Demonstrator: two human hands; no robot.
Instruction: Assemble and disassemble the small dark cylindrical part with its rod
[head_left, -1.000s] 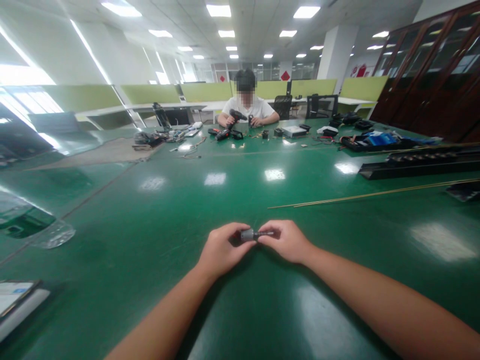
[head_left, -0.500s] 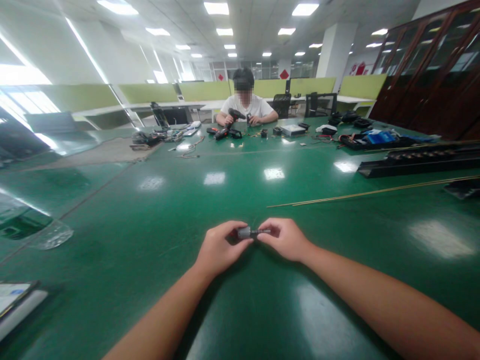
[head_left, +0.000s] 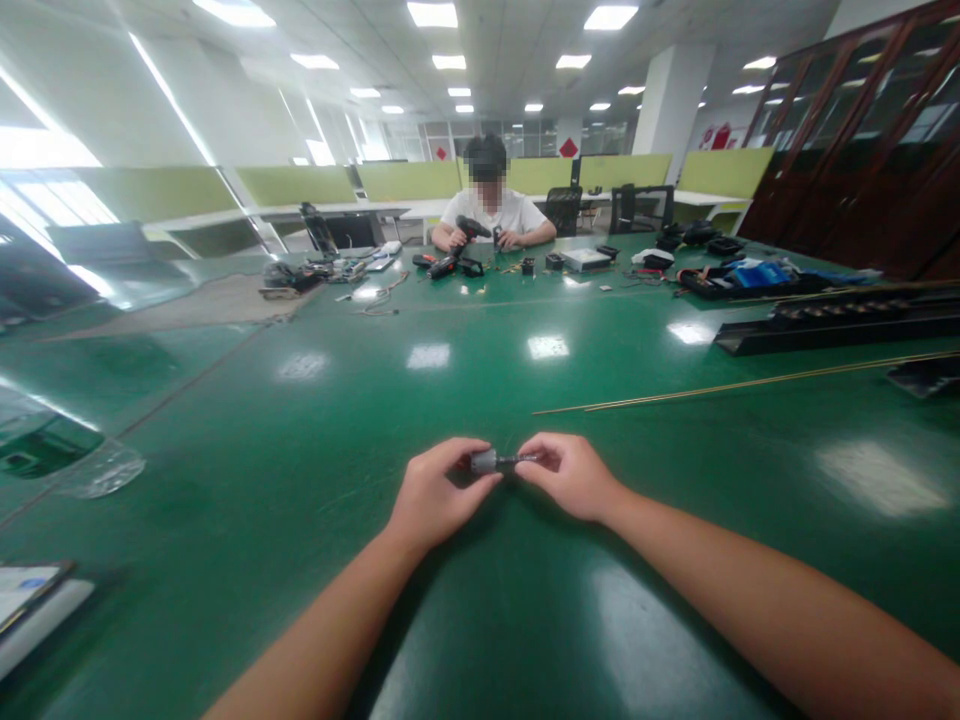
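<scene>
Between my two hands is a small grey cylinder (head_left: pixel 484 461) with a thin dark shaft (head_left: pixel 507 463) pointing right. Thumb and fingers of my left hand (head_left: pixel 442 492) grip the cylinder from the left. My right hand (head_left: pixel 574 475) pinches the shaft's right end, and its fingertips partly hide that end. Both hands are low over the green table (head_left: pixel 420 400), with the piece lying level.
Two thin brass rods (head_left: pixel 697 389) lie right of my hands, near a black channel (head_left: pixel 840 333). A clear plastic container (head_left: pixel 105 470) is at left. Across the table a person (head_left: pixel 491 212) holds a power drill (head_left: pixel 472 229) among scattered parts.
My left hand has shifted slightly left with the grey cylinder, and a little more of the shaft's left part shows. My right hand is almost unmoved.
</scene>
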